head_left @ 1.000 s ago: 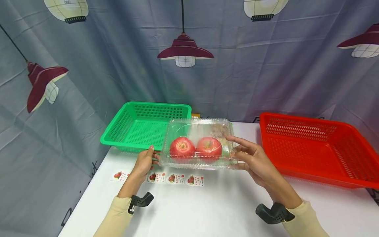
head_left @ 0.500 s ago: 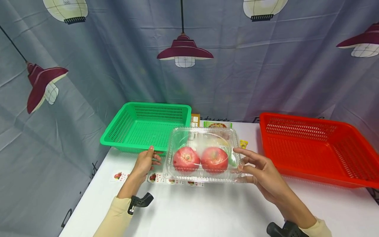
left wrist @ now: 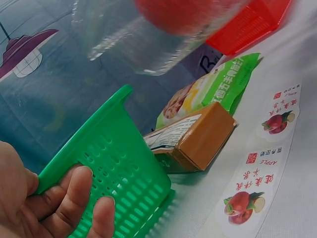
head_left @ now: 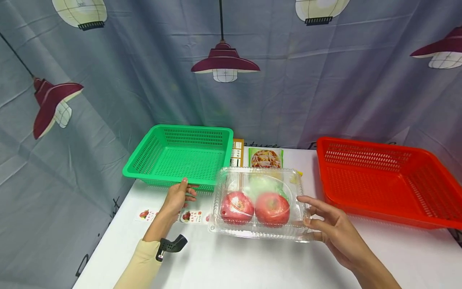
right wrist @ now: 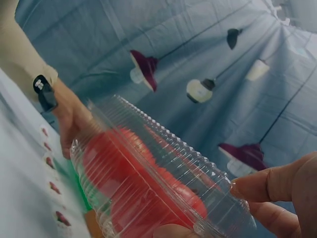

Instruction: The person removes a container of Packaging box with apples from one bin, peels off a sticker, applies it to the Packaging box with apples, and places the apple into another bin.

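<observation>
While the near rim of the green basket (head_left: 180, 160) is pinched between the thumb and fingers of the left hand (head_left: 177, 197), a clear plastic container (head_left: 257, 234) is held aloft over the white table (head_left: 231, 269) by the right hand (head_left: 335, 230), its right edge gripped between thumb and fingers. The container is placed between the two hands, near the basket's front right corner, and is not touched by the left hand. Two red apples (head_left: 272, 209) are enclosed in it, set side by side; whether the lid is fastened cannot be told. Behind it, a green food packet (head_left: 266, 157) and an orange-brown box (left wrist: 200, 141) can be seen, the box being set just beside the basket. Labels (head_left: 191, 216) printed with apples are laid in a row in front of the basket, partly hidden by the left arm and container. To the right, a red basket (head_left: 375, 184) is seen, and the background is filled by a grey-blue curtain (head_left: 274, 104) printed with lamps.
</observation>
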`<state>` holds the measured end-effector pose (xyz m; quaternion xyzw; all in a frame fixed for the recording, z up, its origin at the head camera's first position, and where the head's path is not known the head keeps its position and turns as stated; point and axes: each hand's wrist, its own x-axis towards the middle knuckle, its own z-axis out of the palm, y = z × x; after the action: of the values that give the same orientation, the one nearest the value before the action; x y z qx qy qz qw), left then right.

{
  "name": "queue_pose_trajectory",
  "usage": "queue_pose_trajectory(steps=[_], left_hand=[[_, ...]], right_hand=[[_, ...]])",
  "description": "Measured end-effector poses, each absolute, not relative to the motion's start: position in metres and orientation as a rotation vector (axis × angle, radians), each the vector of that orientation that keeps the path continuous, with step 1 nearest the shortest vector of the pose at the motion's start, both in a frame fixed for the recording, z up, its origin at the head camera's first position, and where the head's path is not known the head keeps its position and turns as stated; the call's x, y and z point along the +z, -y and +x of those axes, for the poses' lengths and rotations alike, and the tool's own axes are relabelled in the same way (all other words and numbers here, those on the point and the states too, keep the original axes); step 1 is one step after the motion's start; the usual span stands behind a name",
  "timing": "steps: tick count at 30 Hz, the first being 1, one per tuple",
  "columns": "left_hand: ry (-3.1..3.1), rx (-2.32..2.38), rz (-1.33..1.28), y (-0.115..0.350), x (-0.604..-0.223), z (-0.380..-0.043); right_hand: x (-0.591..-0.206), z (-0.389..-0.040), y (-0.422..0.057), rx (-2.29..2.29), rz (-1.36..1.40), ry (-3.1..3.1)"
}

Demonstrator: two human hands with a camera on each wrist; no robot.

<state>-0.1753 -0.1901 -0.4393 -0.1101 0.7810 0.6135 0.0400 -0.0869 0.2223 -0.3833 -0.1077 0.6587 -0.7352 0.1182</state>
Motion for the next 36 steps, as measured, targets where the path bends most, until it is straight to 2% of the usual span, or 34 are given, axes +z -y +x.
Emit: queue_pose_trajectory(steps=[8,16,24,30,36], left_hand=[[-2.395,1.878,-0.326,0.19,-0.439,-0.175],[-2.371,1.888,-0.341,0.191,-0.438,-0.176],[-2.33,1.912,-0.347,0.189,-0.439,-0.177],[-2.347,1.916,-0.36,0.186,-0.437,-0.176],[-2.341,1.945,-0.386,0.186,-0.438,-0.175]], right_hand=[[-0.408,-0.071,-0.234,-2.127,-0.202,-1.903],[-0.427,-0.057,-0.246,-2.029,0.058,-1.954],[-0.446,-0.05,-0.258,-2.045,-0.118,-1.887],[-0.45,-0.048,-0.254,-1.966,-0.083,-1.975],[-0.46,-0.047,-0.25,-2.013,-0.177,-1.938]])
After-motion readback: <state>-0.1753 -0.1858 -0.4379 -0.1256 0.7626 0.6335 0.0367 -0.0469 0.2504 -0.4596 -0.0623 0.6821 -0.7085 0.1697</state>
